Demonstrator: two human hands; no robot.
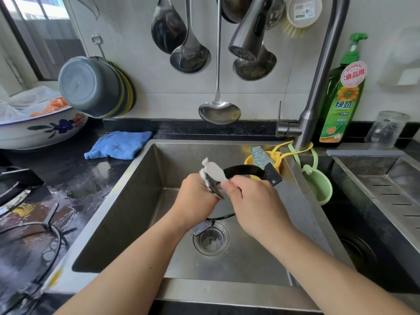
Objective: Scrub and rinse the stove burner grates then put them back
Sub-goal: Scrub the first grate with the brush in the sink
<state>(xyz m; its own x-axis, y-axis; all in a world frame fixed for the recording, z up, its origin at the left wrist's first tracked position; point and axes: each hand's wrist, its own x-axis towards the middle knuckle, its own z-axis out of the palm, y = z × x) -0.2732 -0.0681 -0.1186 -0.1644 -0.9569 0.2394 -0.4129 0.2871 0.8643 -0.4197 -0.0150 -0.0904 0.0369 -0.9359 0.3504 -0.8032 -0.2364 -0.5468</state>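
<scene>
Both hands raised together, forearms reaching forward and converging.
Left hand (pixel 197 196) fisted, knuckles up, gripping the grate (pixel 244 172); right hand (pixel 254 201) just beside it, thumb and fingers pinching the brush (pixel 214 171), wrist bent slightly inward.

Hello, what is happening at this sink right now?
A person is scrubbing a black round metal burner grate over the steel sink. The left hand holds the grate, with a foamy white pad against it. The right hand pinches a small white brush and works on the grate. No water runs from the grey faucet head. Another black grate lies on the wet stove at the left.
</scene>
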